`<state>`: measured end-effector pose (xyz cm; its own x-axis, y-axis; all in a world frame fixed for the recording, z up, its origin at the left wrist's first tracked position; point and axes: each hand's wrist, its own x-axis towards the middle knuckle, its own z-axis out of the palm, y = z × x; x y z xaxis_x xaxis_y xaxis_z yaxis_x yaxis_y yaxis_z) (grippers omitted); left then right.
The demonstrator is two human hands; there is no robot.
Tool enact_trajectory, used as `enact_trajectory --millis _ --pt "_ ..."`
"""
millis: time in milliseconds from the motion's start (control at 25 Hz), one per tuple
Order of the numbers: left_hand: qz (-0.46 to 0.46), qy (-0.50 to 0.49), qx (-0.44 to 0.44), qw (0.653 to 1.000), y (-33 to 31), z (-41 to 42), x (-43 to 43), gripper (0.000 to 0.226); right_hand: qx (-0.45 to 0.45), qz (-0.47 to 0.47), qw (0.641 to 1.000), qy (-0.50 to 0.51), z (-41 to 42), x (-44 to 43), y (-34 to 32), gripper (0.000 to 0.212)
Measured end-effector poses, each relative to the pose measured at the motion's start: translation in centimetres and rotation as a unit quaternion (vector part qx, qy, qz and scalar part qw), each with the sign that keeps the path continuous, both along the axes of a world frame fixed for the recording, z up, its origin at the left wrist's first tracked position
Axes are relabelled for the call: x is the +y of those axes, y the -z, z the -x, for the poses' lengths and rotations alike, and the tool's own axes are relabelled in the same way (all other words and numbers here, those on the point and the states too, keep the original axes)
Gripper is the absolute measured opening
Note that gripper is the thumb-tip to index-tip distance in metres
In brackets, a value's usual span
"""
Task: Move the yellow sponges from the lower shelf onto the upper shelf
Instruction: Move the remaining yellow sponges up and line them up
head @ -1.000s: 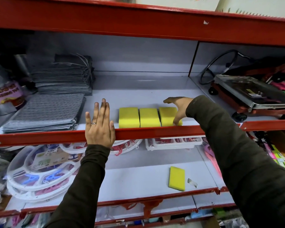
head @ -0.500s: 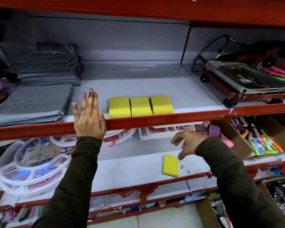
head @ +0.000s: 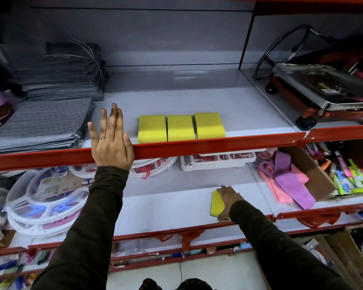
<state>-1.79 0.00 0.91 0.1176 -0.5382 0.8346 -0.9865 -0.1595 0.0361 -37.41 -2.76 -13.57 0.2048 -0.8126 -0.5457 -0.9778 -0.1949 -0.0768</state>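
The right hand (head: 228, 200) has dropped onto the last yellow sponge (head: 216, 203) on the lower shelf (head: 166, 208), fingers closing over it; at 12 o'clock, three sponges (head: 180, 127) line the upper shelf (head: 197, 101); the left hand (head: 111, 141) lies flat, fingers spread, at their 9 o'clock

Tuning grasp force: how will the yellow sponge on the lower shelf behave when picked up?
The yellow sponge looks like foam: probably light and compressible. Lying flat, it shouldn't roll. The right hand covers part of it; a dark underside layer may be stiffer.
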Motion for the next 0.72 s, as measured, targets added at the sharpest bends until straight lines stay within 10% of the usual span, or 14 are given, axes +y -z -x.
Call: enact_trajectory --millis 360,720 --pt "-0.022 -0.007 0.002 1.0 -0.2 0.1 0.2 0.06 -0.006 0.053 0.998 -0.016 -0.6 0.8 -0.2 0.105" --pt "-0.035 0.005 0.014 0.999 -0.6 0.4 0.6 0.06 0.008 0.077 0.995 -0.065 -1.4 3.6 -15.1 0.114"
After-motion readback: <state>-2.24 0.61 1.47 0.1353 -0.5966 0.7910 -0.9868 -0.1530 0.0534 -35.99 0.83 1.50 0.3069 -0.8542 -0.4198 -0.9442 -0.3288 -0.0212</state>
